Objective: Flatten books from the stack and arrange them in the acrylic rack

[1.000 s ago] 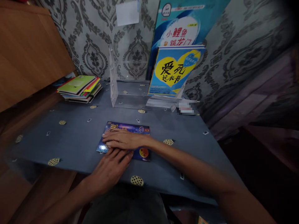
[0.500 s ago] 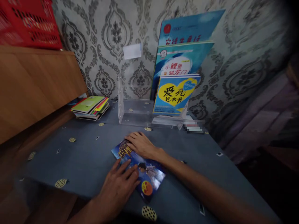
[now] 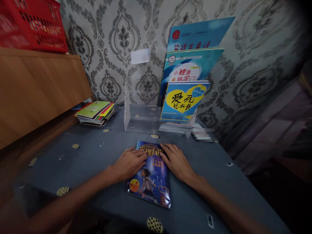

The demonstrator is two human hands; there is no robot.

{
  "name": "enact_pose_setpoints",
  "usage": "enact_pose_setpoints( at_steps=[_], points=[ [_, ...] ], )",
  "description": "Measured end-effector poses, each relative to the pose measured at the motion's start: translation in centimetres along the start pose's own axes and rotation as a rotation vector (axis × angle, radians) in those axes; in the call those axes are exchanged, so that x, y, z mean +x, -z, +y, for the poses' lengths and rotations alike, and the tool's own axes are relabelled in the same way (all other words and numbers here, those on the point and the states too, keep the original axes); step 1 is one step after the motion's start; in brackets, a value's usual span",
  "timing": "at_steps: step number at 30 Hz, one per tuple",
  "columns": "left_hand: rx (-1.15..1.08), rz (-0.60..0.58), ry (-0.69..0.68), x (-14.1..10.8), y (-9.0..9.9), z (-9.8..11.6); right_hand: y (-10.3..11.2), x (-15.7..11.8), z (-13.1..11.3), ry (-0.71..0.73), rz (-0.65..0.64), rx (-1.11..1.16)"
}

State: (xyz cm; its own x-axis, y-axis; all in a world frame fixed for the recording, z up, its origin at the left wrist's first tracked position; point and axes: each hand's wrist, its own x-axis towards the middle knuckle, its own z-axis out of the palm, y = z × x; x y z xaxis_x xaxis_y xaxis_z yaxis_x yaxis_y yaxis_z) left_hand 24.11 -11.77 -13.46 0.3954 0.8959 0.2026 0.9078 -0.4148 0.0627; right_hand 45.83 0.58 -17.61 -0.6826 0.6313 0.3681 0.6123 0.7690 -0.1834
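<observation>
A blue book lies flat on the dark cloth, showing gold lettering, a cartoon figure and the number 22. Its top edge points toward the back. My left hand rests at the book's upper left edge, palm down, with fingertips on the cover. At the upper right edge, my right hand lies palm down with stretched fingers touching the cover. Both hands look open; neither grips the book. Behind it stands a clear acrylic rack, holding a blue book with a yellow heart and taller blue books.
A stack of thin books sits at the back left of the cloth-covered table. Beside it rises a wooden cabinet with a red basket on top. A blurred-out item lies right of the rack, before a patterned wall.
The blue book has turned from slanted to nearly upright toward me. My left hand has moved up to its left edge, and my right hand has shifted from its top to its right edge.
</observation>
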Motion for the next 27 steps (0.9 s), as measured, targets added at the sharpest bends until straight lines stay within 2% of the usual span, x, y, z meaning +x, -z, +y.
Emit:
enact_pose_setpoints(
  at_steps=[3,7,13,18,21,24,27],
  points=[
    [-0.036,-0.024,0.004,2.1,0.1,-1.9,-0.3,-0.1,0.2,-0.003,0.015,0.01],
    [-0.088,0.008,0.037,4.1,-1.0,-4.3,-0.6,-0.2,0.4,0.006,0.029,0.041],
    [-0.245,0.092,0.088,4.6,-3.2,-6.6,0.3,-0.4,0.1,0.028,0.082,0.166],
    [-0.395,0.21,0.056,4.3,-4.0,-7.3,1.3,-0.5,-1.0,0.218,0.066,0.355],
    [-0.365,0.214,0.055,4.2,-3.7,-7.1,1.4,-0.5,-1.2,0.31,0.026,0.395],
    [-0.319,0.219,0.058,4.2,-3.3,-6.9,1.4,-0.4,-0.8,0.313,0.001,0.392],
    [-0.321,0.23,0.074,4.2,-3.3,-7.0,1.3,-0.3,0.0,0.237,-0.013,0.372]
  ],
)
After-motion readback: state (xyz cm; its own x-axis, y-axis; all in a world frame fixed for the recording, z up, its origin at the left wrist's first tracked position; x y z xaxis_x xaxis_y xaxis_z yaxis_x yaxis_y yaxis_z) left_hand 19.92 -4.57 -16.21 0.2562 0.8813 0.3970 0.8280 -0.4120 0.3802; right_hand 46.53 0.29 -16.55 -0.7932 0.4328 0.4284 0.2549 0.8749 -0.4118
